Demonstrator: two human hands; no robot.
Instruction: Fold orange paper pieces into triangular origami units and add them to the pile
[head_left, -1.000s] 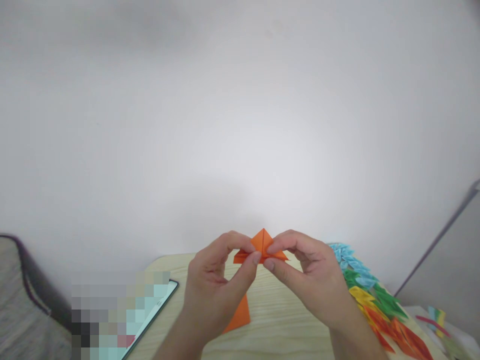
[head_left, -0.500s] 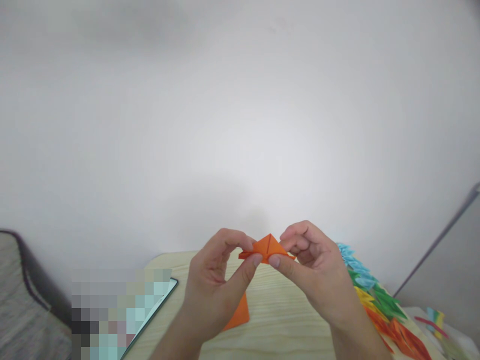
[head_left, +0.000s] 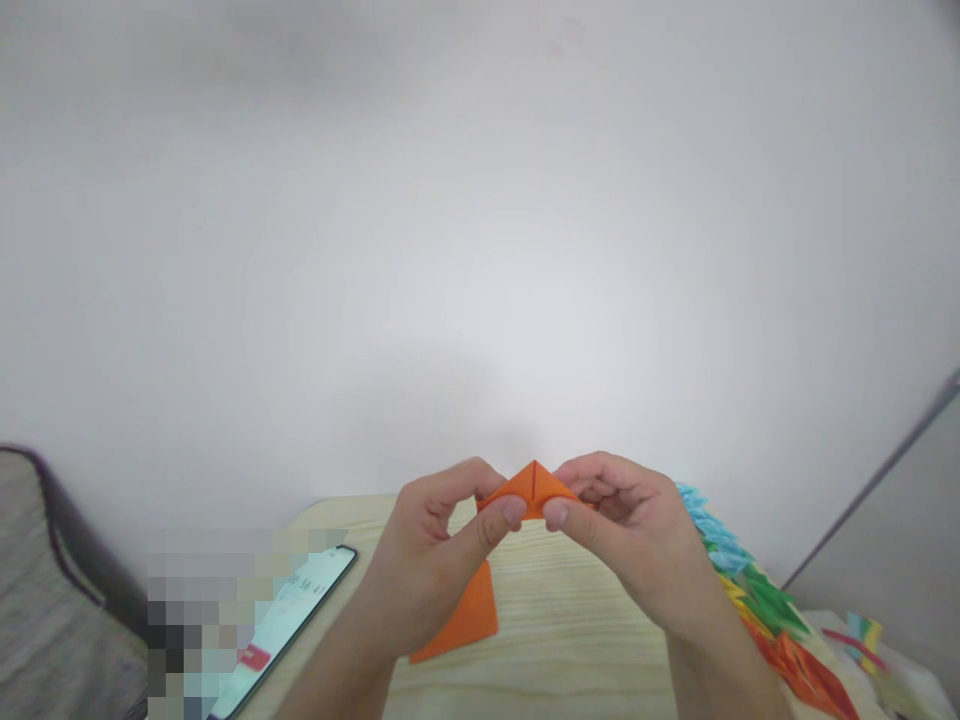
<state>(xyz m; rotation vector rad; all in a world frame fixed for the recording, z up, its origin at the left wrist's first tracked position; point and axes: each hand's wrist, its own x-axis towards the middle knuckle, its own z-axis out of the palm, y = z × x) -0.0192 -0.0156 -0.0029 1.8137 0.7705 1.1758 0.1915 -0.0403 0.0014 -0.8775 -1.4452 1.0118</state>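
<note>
folded paper: orange | tabletop: pale, wood-grained | paper pieces: blue, green, yellow, orange

Dark-edged phone w/ lit screen lies on pale wood-grain tbl, L side; grey fabric far L; white wall behind.

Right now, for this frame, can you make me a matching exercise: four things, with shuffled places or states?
1. folded orange paper
2. flat orange paper
3. phone
4. light-blue folded papers

A. screen lit
B. along the table's right side
C. pinched by left hand and right hand
D. partly hidden behind the left hand

1-C, 2-D, 3-A, 4-B
</note>
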